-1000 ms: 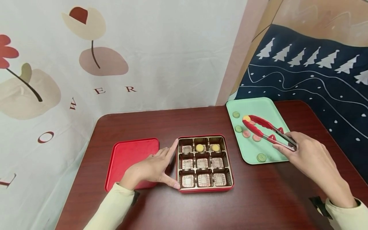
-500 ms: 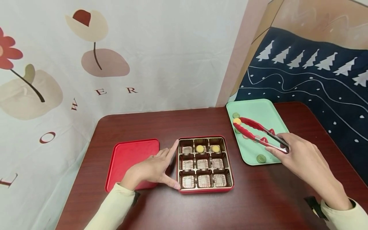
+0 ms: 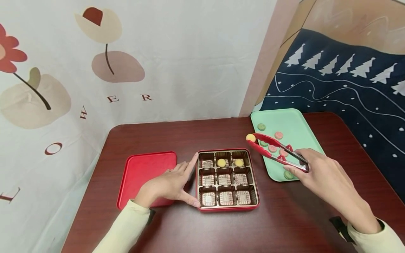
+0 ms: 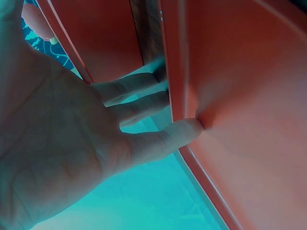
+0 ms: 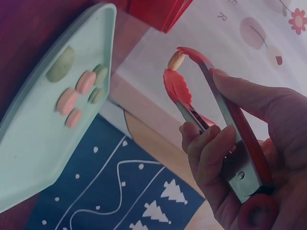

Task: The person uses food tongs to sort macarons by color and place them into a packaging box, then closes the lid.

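My right hand grips metal tongs with red tips. Pinched between those tips is a yellow macaron, held past the left edge of the mint tray; the right wrist view shows this macaron edge-on. A red box with a gold-brown compartment insert stands mid-table. Its back row has one yellow macaron in the middle compartment and another yellow macaron in the right one. Along the box's left side my left hand rests, thumb and index finger spread and touching its edge.
Green macarons and pink macarons lie on the tray, among them a pink macaron and a green macaron. A red lid lies left of the box, partly under my left hand. Printed cloths hang behind the table.
My right hand has moved left with the tongs, carrying the yellow macaron from above the tray to beyond its left edge. The left hand stays at the box.
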The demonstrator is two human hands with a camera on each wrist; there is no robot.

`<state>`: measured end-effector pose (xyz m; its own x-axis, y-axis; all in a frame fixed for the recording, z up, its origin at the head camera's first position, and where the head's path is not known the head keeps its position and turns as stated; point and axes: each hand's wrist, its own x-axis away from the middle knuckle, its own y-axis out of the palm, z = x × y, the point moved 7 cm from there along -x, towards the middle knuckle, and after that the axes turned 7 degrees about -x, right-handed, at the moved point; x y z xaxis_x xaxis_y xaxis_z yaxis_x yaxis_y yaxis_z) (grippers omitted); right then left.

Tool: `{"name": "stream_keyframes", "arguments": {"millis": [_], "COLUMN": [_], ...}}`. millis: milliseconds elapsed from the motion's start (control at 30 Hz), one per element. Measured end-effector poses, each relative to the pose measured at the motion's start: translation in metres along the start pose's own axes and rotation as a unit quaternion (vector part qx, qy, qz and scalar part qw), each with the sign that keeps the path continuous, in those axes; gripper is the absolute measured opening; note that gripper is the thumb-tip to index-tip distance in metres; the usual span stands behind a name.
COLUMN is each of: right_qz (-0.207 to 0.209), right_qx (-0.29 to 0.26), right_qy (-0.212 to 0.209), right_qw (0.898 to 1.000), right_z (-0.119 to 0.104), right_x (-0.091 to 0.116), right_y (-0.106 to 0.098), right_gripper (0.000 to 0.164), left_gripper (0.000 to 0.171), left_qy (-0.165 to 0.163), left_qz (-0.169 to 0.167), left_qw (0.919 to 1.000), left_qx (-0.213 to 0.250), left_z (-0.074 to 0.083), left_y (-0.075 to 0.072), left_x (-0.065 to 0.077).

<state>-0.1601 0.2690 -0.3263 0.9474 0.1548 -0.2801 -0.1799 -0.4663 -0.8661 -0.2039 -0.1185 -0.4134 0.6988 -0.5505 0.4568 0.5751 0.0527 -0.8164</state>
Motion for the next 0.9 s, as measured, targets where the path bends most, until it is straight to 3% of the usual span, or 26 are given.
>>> {"name": "stream_keyframes", "arguments": {"millis": [567,800,900], "right_qz": [0.006,-0.004,-0.015], "right_qx": [-0.02,-0.026,-0.031], "right_qy": [-0.067,-0.068,-0.061], "right_qw": [0.998,0.997,0.998], "right_z": [-0.03,-0.041,-0.043], "right_x": [0.003,0.001,-0.002], "right_y": [0.018,0.023,0.026], "right_gripper": [0.071,0.056,0.06], "left_gripper": [0.154,0.155,0.155], "left_qy": [-0.003,-0.003,-0.001], "left_qz": [-0.002,-0.002,0.003], "left_qw": [1.0,1.0,1.0], "left_qx": [-0.003,-0.006,-0.008], "left_z": [0.0,0.0,0.0], "left_y": [0.002,0.003,0.001], "left_x": [0.001,0.001,0.0]}}
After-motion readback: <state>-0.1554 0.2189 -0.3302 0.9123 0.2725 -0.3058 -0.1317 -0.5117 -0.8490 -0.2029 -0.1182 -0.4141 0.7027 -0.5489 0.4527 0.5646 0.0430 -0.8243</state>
